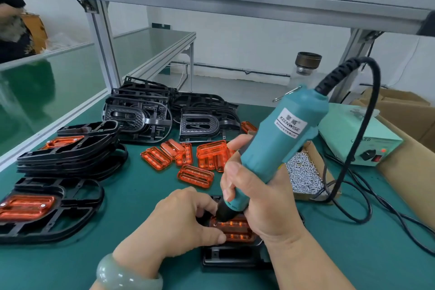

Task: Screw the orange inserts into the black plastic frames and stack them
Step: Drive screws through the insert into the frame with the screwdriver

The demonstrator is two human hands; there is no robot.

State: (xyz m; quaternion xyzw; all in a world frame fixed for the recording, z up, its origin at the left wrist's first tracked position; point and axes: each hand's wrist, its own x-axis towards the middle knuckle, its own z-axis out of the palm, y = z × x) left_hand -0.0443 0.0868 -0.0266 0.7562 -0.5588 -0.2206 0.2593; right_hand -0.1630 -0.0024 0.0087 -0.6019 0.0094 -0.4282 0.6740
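My right hand [256, 198] grips a teal electric screwdriver [280, 141], its black tip down on the left end of an orange insert [235, 231] seated in a black frame [233, 256] near the table's front edge. My left hand [181, 223] holds the frame and insert steady, thumb on the insert's near edge. Several loose orange inserts [195, 160] lie mid-table. Bare black frames [164, 113] are piled behind them. A stack of frames with inserts fitted [70, 148] stands at left, with one more fitted frame [42, 207] in front of it.
A cardboard box of silver screws [303, 172] sits right of my right hand. Behind it stands the screwdriver's pale green power supply [360, 136], its black cable [353, 195] looping over the green mat. Brown cartons [404, 110] fill the far right. An aluminium shelf frame [103, 40] rises at left.
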